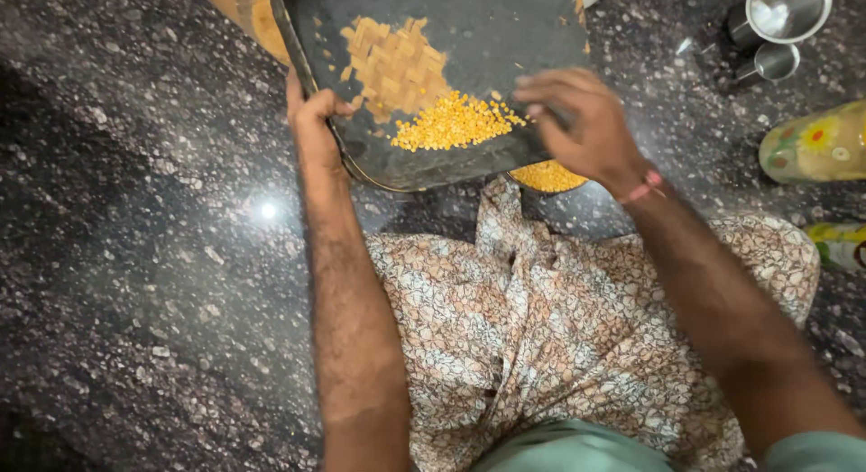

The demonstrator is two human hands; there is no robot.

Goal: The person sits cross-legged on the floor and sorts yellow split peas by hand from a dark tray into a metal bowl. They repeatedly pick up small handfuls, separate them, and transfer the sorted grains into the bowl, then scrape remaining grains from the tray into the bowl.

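A dark woven winnowing tray (505, 30) is held tilted over my lap. On it lies a heap of yellow split lentils (456, 122), below a bare patch of pale woven cane (394, 64). My left hand (313, 129) grips the tray's left rim, thumb over the edge. My right hand (582, 120) rests on the tray's right side, fingers curled just beside the lentils. Under the tray's near edge a vessel with more yellow lentils (547, 176) shows partly.
I sit on a dark speckled stone floor (144, 256), a floral patterned cloth (541, 328) across my lap. Two steel cups (780, 21) stand at the top right. A painted floral container (816, 143) and a small packet (839, 245) lie at the right edge.
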